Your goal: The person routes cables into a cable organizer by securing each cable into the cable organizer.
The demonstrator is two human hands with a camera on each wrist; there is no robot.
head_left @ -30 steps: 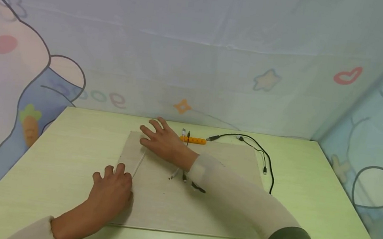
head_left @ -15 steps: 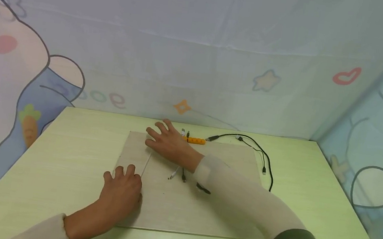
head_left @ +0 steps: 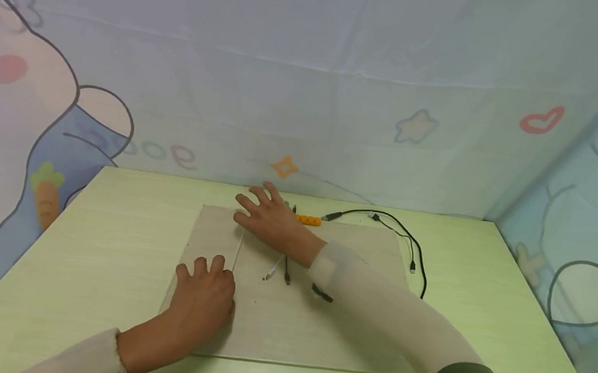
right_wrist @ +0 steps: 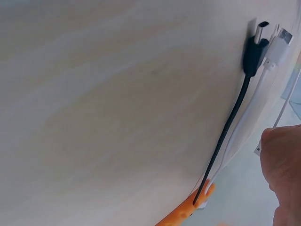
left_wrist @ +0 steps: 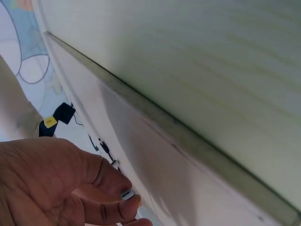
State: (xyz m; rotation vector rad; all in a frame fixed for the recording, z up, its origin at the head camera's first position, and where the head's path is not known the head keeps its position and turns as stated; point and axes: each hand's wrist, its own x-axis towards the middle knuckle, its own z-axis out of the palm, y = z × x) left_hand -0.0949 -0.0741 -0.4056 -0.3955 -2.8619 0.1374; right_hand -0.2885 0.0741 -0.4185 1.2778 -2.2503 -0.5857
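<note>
A thin white USB cable (head_left: 238, 251) runs taut between both hands over the beige board in the head view. Its near-end white connector (left_wrist: 127, 193) is pinched between thumb and forefinger of my left hand (head_left: 202, 305). My right hand (head_left: 275, 221), farther back, pinches the other end, where a white plug (right_wrist: 257, 149) pokes out past the fingers. Just right of that hand lies an orange cable holder (head_left: 308, 220), partly hidden by it. A black cable (right_wrist: 229, 123) and another white cable (right_wrist: 232, 139) sit side by side in the holder.
The beige board (head_left: 314, 338) lies on the pale yellow table (head_left: 73, 246). Behind the board's right side curve a thick black cable (head_left: 421, 254) and a thinner black USB cable (head_left: 405, 235). A printed cloth backdrop (head_left: 311, 88) rises at the table's back edge.
Both hands have shifted to the right with the white USB cable held between them, bringing it closer to the orange cable holder. The other cables stay where they were.
</note>
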